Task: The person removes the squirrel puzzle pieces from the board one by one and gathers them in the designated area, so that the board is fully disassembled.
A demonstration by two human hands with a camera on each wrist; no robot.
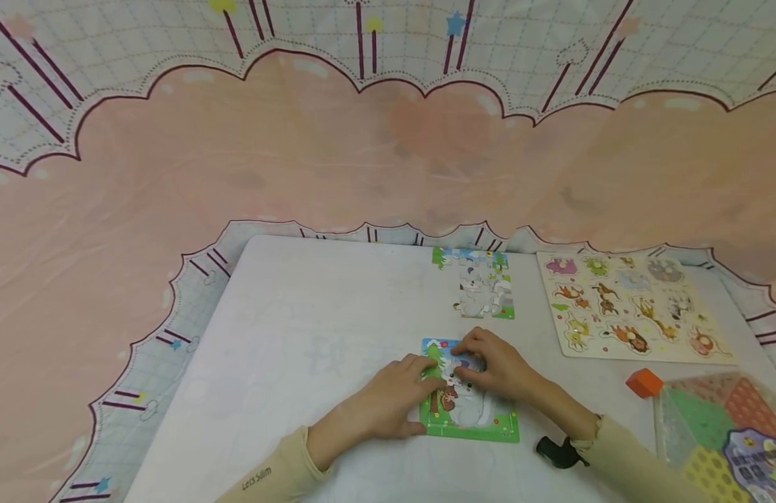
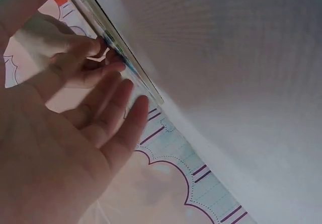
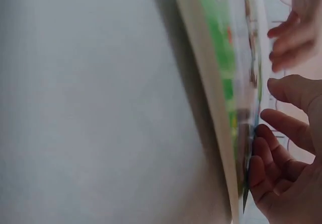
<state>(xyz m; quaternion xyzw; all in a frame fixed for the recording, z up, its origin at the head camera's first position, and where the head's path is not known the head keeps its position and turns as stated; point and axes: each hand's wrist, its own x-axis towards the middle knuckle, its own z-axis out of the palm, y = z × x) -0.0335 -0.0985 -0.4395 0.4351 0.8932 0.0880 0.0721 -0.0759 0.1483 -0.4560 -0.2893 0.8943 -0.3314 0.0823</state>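
Observation:
A small jigsaw puzzle [image 1: 469, 419] with a green lower border lies flat near the front of the white table, showing a white animal, a tree and a brown figure. My left hand [image 1: 397, 395] rests along its left edge, fingers reaching over the picture and thumb by the lower left corner. In the left wrist view that hand's fingers [image 2: 126, 118] are fairly straight with nothing between them. Over the upper right part of the puzzle, my right hand [image 1: 497, 363] touches the surface with bent, spread fingers. Its palm hides that corner, and I see no loose piece in the fingers.
Behind lies a partly assembled group of puzzle pieces [image 1: 485, 286]. At the right are an animal board [image 1: 639, 304], an orange block [image 1: 644, 383] and a clear package of coloured shapes [image 1: 708, 419]. A black object [image 1: 560, 453] sits by the right wrist.

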